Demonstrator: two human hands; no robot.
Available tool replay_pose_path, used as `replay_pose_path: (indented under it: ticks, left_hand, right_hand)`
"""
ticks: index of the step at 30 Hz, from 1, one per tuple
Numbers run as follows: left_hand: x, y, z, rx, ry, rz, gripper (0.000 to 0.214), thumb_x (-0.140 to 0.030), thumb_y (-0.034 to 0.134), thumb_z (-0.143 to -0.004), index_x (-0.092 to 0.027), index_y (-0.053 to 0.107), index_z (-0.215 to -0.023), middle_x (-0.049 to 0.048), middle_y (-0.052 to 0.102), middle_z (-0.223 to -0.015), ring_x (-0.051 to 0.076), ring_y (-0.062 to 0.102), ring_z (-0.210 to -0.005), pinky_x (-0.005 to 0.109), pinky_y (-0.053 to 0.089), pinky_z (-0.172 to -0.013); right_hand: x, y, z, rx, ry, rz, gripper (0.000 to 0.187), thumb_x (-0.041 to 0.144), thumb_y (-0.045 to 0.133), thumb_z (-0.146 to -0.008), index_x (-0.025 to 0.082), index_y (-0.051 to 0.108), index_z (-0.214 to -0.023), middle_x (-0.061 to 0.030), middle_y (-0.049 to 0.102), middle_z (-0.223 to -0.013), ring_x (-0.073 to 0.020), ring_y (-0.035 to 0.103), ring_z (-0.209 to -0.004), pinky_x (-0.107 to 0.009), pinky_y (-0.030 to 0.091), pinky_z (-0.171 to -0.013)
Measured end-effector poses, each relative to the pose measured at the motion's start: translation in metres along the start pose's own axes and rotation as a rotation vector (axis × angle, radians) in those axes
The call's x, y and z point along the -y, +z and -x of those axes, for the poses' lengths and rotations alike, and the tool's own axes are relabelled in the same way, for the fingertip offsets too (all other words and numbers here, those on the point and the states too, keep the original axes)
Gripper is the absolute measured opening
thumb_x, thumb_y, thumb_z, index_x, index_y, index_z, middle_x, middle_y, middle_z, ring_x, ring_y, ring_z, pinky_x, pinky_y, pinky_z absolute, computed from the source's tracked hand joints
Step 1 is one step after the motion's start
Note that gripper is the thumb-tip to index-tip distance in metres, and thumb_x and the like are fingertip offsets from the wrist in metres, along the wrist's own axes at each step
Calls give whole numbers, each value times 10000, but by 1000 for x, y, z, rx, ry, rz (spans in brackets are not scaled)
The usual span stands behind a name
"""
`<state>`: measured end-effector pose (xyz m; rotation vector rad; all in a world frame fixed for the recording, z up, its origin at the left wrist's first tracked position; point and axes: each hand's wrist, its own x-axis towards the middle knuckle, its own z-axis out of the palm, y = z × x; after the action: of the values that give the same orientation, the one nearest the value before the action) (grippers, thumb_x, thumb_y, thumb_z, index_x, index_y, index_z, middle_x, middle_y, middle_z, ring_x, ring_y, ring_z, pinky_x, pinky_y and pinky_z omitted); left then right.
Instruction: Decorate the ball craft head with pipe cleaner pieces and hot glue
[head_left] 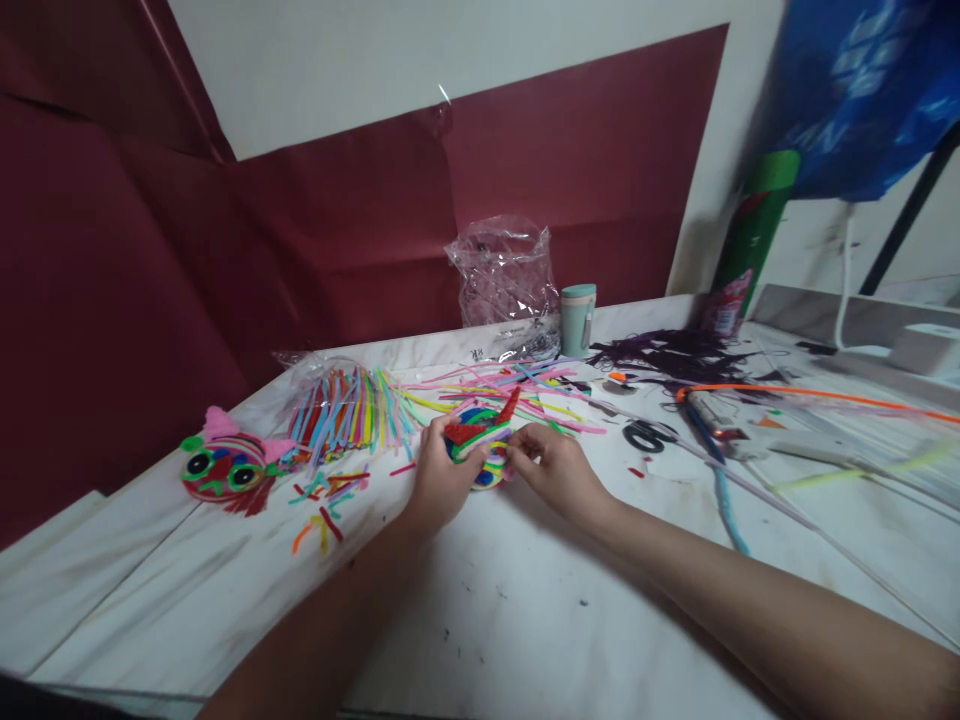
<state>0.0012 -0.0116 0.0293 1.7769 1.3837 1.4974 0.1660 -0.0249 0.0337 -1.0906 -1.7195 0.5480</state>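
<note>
Left hand (441, 472): gripping the mask (491, 437) on its left side
Right hand (556, 468): pinching at its right edge, hiding any small piece
Mask: sitting between the hands, over the bench (525, 600); probably weighing little, bending softly, calling for a rim hold
Bench: carrying fuzzy strips (352, 410) and a second mask (232, 470) leftward, scissors (646, 433) rightward

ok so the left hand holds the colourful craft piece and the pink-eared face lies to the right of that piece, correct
Wrong side: in the head view, the pink-eared face lies to the left of the colourful craft piece. The left hand does hold it.
</note>
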Motion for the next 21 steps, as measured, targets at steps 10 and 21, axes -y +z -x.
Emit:
replay_pose_path:
  ticks: [10,21]
  left_hand:
    - [-1,2,3,-24,31,-70,428,-241,677,-682,-205,503,-1071,69,560,-1052,231,549,-1049,399,422,-933]
    - [1,2,4,-19,-6,96,442,-239,726,-645,-221,532,-1042,38,590,-993,205,583,-984,345,440,-892]
  right_hand:
    - [2,2,3,-9,19,17,134,197,505,-775,209,500,-643,-15,646,-602,-152,562,-556,-252,403,-546]
    - [2,2,3,-17,-16,45,104,196,490,-776,193,548,-689,-29,642,-646,-160,584,-583,-259,428,-558]
